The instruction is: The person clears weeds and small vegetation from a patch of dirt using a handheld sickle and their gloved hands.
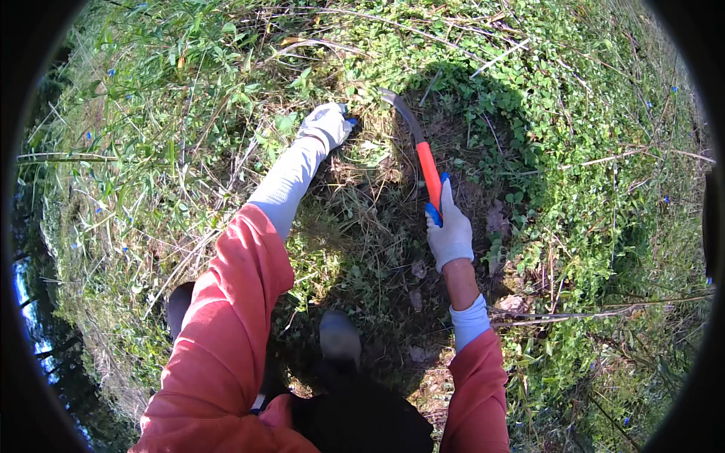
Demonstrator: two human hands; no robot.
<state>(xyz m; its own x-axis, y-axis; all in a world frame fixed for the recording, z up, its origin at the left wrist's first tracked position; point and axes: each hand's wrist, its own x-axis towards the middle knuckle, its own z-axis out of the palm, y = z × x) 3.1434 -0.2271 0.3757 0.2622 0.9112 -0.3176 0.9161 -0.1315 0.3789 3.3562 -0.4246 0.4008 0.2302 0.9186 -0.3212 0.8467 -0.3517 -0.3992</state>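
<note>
A sickle with a dark curved blade and an orange-red handle (429,170) is held in my right hand (452,233). That hand wears a white work glove with blue fingertips and grips the lower end of the handle. The blade's tip points up and left, over cut-looking dry grass (376,122). My left hand (327,125), gloved the same way, is low among the weeds just left of that grass. Its fingers curl away from view, so I cannot tell whether stems are inside them.
Leafy green weeds (589,187) spread on both sides, with long dry stalks (566,317) lying across at the right. A pale stone-like lump (512,304) is near my right forearm. A dark shoe (340,337) stands on shaded ground below my hands.
</note>
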